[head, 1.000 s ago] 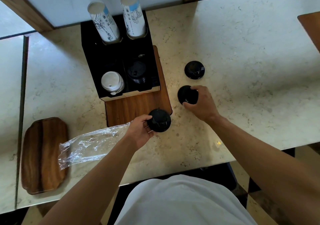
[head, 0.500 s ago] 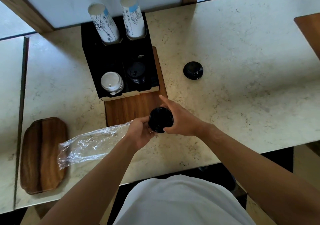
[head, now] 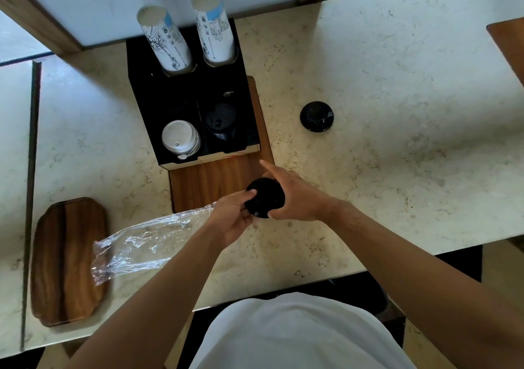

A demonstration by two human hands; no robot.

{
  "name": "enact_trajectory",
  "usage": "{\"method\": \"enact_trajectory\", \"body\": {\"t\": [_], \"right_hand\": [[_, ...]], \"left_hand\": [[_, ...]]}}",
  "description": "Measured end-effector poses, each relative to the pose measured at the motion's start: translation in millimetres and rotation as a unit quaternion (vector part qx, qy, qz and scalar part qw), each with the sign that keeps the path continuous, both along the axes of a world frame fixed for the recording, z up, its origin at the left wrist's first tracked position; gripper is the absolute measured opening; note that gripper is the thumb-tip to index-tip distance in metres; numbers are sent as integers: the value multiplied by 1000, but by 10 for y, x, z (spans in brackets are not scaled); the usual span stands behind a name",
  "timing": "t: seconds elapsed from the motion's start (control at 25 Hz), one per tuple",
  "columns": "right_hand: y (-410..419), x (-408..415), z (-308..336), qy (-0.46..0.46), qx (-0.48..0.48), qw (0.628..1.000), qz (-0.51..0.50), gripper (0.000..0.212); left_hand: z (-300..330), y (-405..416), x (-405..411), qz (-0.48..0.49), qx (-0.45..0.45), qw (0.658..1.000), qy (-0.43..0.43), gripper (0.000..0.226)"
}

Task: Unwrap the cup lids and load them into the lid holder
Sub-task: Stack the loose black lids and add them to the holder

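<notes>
Marble counter (head: 397, 85) lies bare to the right. Both hands, left (head: 231, 217) and right (head: 295, 195), curl fingers round a black lid stack (head: 265, 197) beside the board's (head: 204, 181) near corner, before the holder (head: 187, 99).

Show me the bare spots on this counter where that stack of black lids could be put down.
Bare marble lies right of the lone black lid, out to the counter's right end, and in front of both hands, which hold the lid stack. It is crowded at left: holder, wooden board, plastic wrap, wooden tray.
</notes>
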State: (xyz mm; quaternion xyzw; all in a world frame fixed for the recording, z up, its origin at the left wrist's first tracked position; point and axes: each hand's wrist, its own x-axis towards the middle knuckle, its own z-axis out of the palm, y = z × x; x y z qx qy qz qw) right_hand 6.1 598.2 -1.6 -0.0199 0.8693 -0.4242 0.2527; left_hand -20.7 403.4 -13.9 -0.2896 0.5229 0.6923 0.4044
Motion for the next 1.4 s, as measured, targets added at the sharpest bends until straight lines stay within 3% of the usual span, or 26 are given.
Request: {"method": "enact_trajectory", "body": {"t": [0.08, 0.16, 0.28, 0.4, 0.52, 0.64, 0.8, 0.96, 1.2, 1.4], "right_hand": [[120, -106, -41, -22, -24, 999, -37, 106], [287, -282, -99, -3, -37, 990, -135, 85], [651, -668, -233, 79, 84, 953, -280, 56], [971, -1039, -336, 81, 182, 932, -302, 68], [1125, -1276, -443, 49, 216, 933, -282, 92], [1167, -1356, -574, 31, 245, 934, -258, 99], [1164, -1307, -645, 56, 219, 933, -279, 94], [998, -1128, -496, 116, 115, 936, -312, 95], [352, -478, -143, 174, 16, 949, -262, 99], [-127, -43, -88, 177, 2, 961, -214, 98]], "left_hand": [[4, 55, -77, 11, -5, 1000, -3, 29], [2, 103, -164, 9, -13, 1000, 0, 32], [-10, 163, -300, 13, -12, 1000, -4, 33], [-19, 183, -412, 27, 1, 999, -18, 31], [-40, 181, -469, 47, 11, 998, -31, 31], [-54, 186, -501, 67, 19, 996, -52, 33], [-65, 190, -522, 75, 21, 995, -57, 34], [-66, 186, -520, 80, 30, 995, -56, 35], [-20, 162, -414, 86, 41, 995, -35, 37], [96, 89, -260, 85, 57, 995, -15, 33]]}}
